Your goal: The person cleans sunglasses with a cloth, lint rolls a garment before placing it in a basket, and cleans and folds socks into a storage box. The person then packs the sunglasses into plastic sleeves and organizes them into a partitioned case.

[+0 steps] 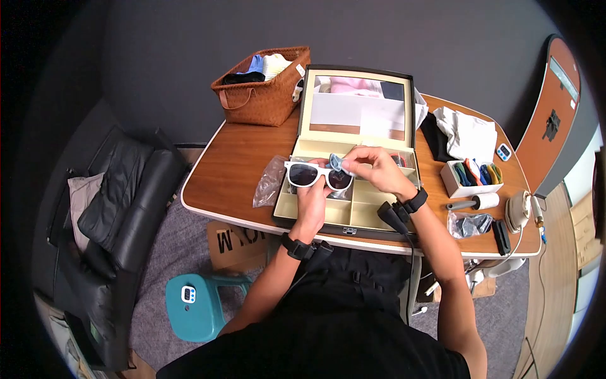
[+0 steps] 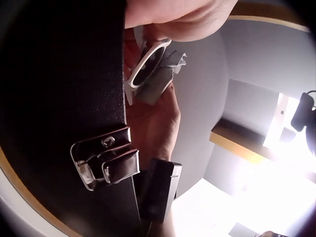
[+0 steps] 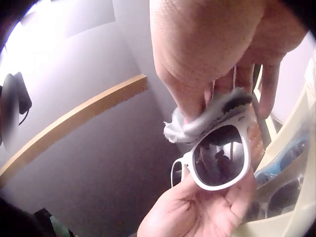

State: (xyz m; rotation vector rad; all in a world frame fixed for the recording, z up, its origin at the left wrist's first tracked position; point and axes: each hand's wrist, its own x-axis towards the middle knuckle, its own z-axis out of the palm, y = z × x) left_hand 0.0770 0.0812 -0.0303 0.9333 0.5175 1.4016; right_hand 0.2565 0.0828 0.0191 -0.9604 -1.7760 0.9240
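From where I stand, the white sunglasses (image 1: 304, 175) are up over the open box (image 1: 364, 215), twelve o'clock being straight away from the person. Their long axis runs roughly from ten o'clock to four. The left hand (image 1: 310, 207) is the nearer, coming in from six, its fingers curled round the frame near the bridge. From the right hand (image 1: 377, 168), the sunglasses lie towards eight or nine. That hand's thumb and fingers are closed in a pinch on a grey-blue cloth (image 1: 335, 162), bunched against the top of the right-side rim, the lens showing below it
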